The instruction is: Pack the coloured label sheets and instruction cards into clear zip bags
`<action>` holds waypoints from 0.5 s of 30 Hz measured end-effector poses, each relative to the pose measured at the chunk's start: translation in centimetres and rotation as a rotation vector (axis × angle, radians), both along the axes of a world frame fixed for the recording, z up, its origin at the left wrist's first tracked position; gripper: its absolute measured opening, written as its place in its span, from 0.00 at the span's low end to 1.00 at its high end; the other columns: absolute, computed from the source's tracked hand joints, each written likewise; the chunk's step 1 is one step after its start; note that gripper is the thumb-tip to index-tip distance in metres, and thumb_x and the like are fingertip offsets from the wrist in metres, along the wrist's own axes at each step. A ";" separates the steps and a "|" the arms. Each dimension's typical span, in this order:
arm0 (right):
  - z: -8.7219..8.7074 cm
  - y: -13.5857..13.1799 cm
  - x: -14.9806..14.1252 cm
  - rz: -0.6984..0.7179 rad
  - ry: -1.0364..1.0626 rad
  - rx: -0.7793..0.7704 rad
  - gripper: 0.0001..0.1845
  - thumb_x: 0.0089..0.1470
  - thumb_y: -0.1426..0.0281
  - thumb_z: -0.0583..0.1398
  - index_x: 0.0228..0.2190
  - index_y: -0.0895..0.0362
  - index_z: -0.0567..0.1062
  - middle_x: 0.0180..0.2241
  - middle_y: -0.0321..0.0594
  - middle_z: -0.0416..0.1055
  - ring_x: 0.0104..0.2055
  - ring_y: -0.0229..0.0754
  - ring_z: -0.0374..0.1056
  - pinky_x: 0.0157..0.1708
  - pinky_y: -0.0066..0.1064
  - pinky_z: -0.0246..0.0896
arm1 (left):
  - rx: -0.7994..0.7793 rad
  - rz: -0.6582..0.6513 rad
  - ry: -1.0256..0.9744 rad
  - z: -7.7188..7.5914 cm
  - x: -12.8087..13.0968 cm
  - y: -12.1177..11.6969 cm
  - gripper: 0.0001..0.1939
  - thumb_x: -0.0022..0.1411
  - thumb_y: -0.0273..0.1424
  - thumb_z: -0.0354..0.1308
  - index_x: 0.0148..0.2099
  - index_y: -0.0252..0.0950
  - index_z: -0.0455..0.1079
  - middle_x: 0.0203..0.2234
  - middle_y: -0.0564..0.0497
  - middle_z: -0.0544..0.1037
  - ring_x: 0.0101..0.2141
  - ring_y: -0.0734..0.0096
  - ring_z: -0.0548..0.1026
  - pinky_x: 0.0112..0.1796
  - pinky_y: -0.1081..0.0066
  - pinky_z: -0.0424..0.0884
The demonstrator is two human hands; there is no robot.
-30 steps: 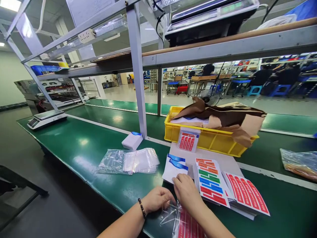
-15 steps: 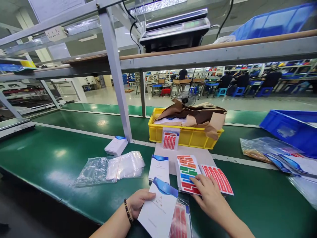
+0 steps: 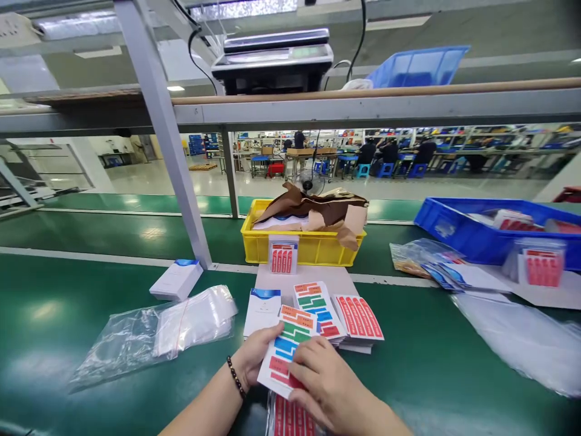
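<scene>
My left hand [image 3: 258, 354], with a beaded bracelet at the wrist, holds a multicoloured sticker sheet [image 3: 290, 336] by its left edge, thumb on top. The white-and-blue booklet seen in this hand earlier is hidden now. My right hand [image 3: 331, 381] is closed on the sheet's lower right edge, fingers curled over it. Beneath both hands lies a clear bag with red labels [image 3: 293, 418]. Just beyond are a stack of white booklets [image 3: 263, 309], a stack of multicoloured sticker sheets [image 3: 320, 309] and a stack of red label sheets [image 3: 358, 318].
A yellow crate [image 3: 299, 248] with brown paper stands behind the stacks, a packed set leaning on it. Clear plastic bags [image 3: 195, 324] and a white box [image 3: 177, 280] lie left. A blue bin [image 3: 449, 233] and filled bags stand right. A shelf [image 3: 363, 109] crosses overhead.
My right hand has left the stack and come to my left hand. A multicoloured sheet now lies where the booklet cover showed. The view has turned right.
</scene>
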State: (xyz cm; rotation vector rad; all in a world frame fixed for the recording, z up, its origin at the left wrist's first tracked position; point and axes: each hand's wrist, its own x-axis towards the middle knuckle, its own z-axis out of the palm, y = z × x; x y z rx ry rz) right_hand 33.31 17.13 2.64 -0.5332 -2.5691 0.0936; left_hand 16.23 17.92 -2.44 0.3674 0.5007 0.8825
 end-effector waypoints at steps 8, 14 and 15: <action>-1.4 8.2 9.4 -0.574 -0.051 -0.138 0.12 0.52 0.66 0.53 0.36 0.56 0.72 0.37 0.44 0.69 0.39 0.44 0.64 0.38 0.36 0.59 | 0.077 -0.083 -0.154 -2.6 -1.6 -0.4 0.18 0.51 0.30 0.57 0.43 0.23 0.68 0.34 0.40 0.77 0.34 0.62 0.75 0.38 0.67 0.67; -3.5 7.9 10.8 -0.686 -0.278 -0.195 0.25 0.42 0.71 0.58 0.46 0.50 0.64 0.44 0.42 0.63 0.44 0.47 0.59 0.39 0.40 0.55 | 0.075 -0.088 -0.180 -2.9 -1.4 -0.5 0.19 0.53 0.32 0.56 0.44 0.23 0.68 0.35 0.41 0.77 0.34 0.62 0.76 0.37 0.66 0.69; -3.5 7.8 10.8 -0.682 -0.285 -0.204 0.25 0.42 0.72 0.58 0.46 0.49 0.64 0.44 0.42 0.63 0.44 0.47 0.59 0.39 0.40 0.55 | 0.063 -0.082 -0.149 -3.0 -1.2 -0.5 0.18 0.54 0.31 0.55 0.44 0.22 0.68 0.35 0.40 0.77 0.35 0.61 0.75 0.38 0.66 0.68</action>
